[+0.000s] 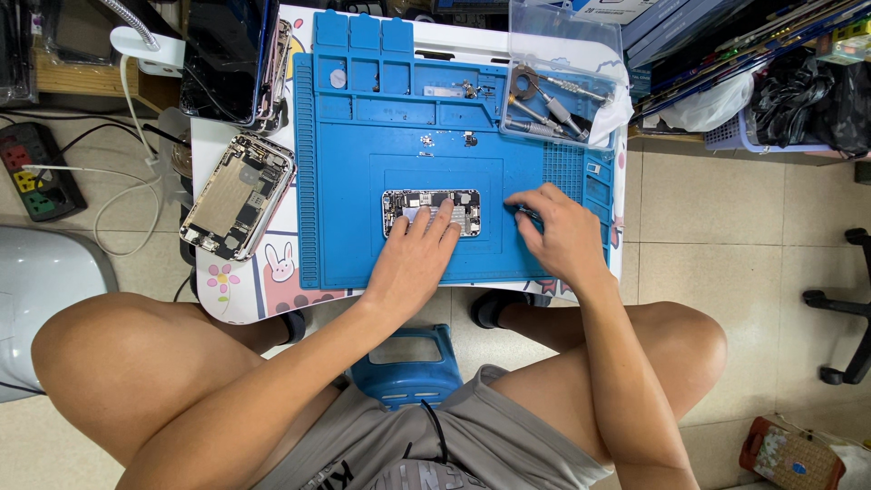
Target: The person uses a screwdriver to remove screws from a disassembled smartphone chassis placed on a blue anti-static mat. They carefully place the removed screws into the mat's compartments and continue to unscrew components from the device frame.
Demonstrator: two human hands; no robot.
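Note:
An opened phone body [434,208] with its circuit parts exposed lies in the middle of a blue repair mat [363,145]. My left hand [415,257] rests flat with its fingertips on the phone's near edge. My right hand [561,231] sits on the mat just right of the phone, its fingers curled around a small dark tool tip [523,210] that I can barely make out. A few tiny screws [426,139] lie on the mat beyond the phone.
A second stripped phone housing [239,196] lies left of the mat beside a stack of dark screens [231,56]. A clear plastic box [558,86] with screwdrivers stands at the mat's far right. A power strip [34,170] lies on the floor left; a blue stool [408,367] sits between my knees.

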